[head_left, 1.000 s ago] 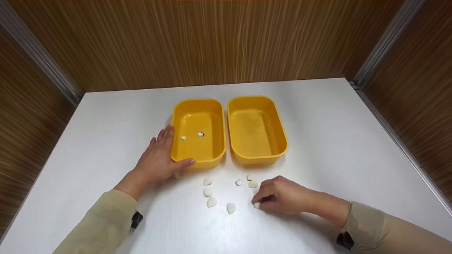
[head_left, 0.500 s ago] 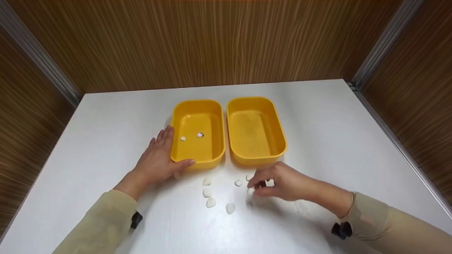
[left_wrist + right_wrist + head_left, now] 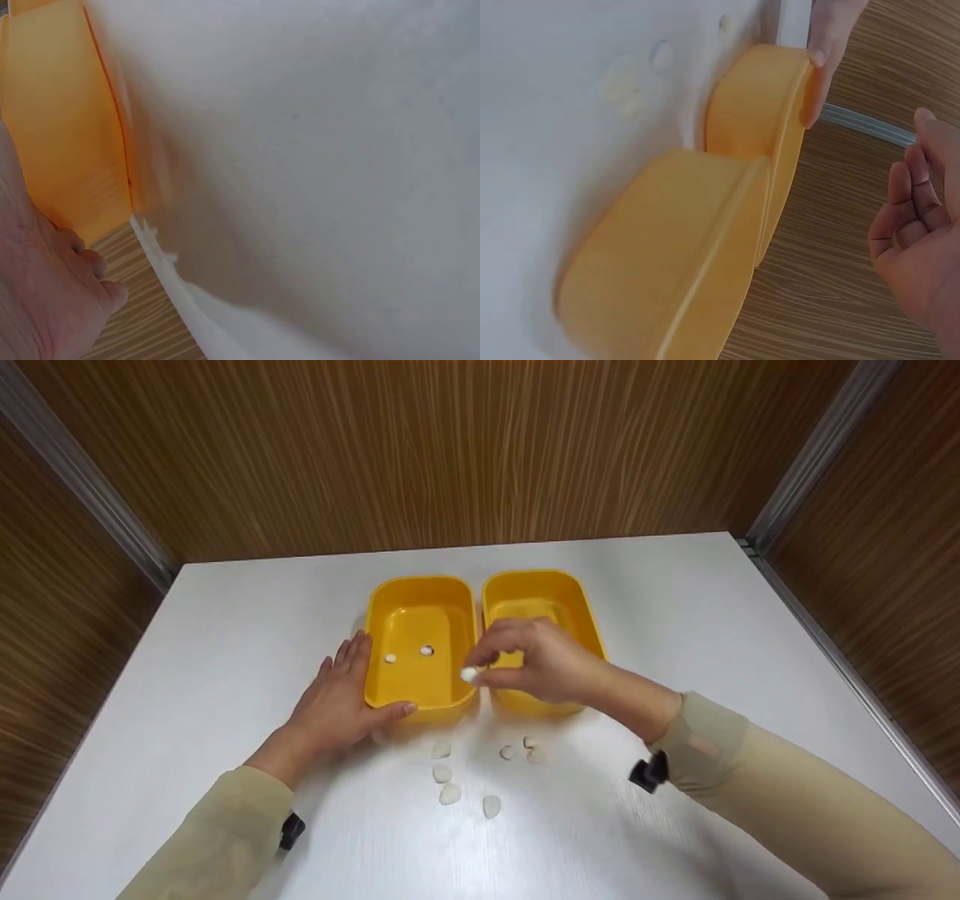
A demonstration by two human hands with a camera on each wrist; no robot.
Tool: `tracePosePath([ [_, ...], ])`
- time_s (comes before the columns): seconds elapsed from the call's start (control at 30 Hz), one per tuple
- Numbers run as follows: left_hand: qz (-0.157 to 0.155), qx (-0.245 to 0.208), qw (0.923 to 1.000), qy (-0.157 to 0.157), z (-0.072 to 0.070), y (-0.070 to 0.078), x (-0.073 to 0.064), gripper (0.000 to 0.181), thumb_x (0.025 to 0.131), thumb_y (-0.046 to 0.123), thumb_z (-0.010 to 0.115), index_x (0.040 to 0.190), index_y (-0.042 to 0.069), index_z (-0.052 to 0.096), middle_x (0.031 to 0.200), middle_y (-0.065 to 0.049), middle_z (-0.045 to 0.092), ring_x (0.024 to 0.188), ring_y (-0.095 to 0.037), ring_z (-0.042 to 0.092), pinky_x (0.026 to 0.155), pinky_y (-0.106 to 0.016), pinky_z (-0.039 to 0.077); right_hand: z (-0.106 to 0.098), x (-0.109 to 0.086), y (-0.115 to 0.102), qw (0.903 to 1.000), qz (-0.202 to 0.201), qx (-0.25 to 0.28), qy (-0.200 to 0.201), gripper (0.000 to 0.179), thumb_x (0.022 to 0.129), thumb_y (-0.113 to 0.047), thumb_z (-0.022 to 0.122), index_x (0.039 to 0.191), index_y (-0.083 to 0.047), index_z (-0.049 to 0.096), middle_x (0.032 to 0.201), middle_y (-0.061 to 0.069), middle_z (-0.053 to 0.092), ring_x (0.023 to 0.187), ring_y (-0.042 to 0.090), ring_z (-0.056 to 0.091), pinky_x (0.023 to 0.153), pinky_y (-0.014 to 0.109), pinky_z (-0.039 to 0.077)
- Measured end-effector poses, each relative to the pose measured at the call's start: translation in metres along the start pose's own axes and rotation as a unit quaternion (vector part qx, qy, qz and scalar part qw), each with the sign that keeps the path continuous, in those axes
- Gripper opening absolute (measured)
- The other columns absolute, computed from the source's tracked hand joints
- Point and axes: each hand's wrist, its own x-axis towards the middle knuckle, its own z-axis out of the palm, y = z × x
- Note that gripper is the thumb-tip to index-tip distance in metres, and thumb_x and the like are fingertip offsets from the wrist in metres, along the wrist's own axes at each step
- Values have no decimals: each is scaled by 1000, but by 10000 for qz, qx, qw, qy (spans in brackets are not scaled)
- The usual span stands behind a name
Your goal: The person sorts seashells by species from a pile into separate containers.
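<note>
Two yellow plastic tubs stand side by side on the white table. My left hand [image 3: 337,701] rests against the near left corner of the left tub [image 3: 424,709], fingers straight along its side and thumb across the front rim. Inside that tub lie two small shells, a white shell [image 3: 390,658] and a darker-edged shell [image 3: 427,650]. My right hand [image 3: 540,660] is above the right tub [image 3: 581,592], partly covering it. It pinches a small white seashell [image 3: 469,674] between thumb and fingers, over the left tub's right rim. The right wrist view hides the shell behind the curled fingers.
Several pale shells lie in front of the tubs, among them a scallop-like shell [image 3: 450,793] and a lone shell [image 3: 491,807]. Wood-grain panels [image 3: 450,450] enclose the table [image 3: 262,607] at the back and sides.
My right hand has lifted the shell from the table and carried it forward and left, up to the tubs. The left hand stays in place on the left tub.
</note>
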Motion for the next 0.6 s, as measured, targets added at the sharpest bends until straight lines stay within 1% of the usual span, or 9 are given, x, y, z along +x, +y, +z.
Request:
tracePosePath([
  [0.13,50,-42,10000,55,0,0,-1,132,86,86,59,170,3,0,178,-16,3,163,-36,3,131,-55,1,8,23,7,9995,305,37,10,17,95,-14,82,111,-8,82,106,1,77,97,21,69,85,36,60],
  [0.3,44,-32,10000,45,1,0,-1,128,89,80,62,170,4,-1,178,-14,3,164,-34,2,131,-54,0,18,44,19,9962,863,118,10,21,96,-17,81,115,-9,82,111,-1,77,102,23,67,89,37,58],
  [0.37,46,-12,10000,43,1,0,0,127,89,80,62,170,4,-1,178,-14,3,164,-34,2,131,-55,0,22,51,24,9941,1077,153,37,21,97,-18,81,116,-10,82,112,-3,77,103,23,66,91,36,56],
  [0.47,53,7,10000,52,1,0,-1,127,89,80,62,170,4,-1,178,-13,2,164,-34,2,131,-54,0,28,58,32,9910,1319,198,88,22,97,-18,81,117,-11,82,110,-4,78,102,21,64,90,35,54],
  [0.6,61,25,10000,53,2,0,-1,128,89,80,62,170,3,-1,178,-13,2,164,-34,1,131,-55,0,37,65,41,9888,1472,204,118,21,97,-18,80,117,-11,82,107,-3,77,99,18,62,89,33,53],
])
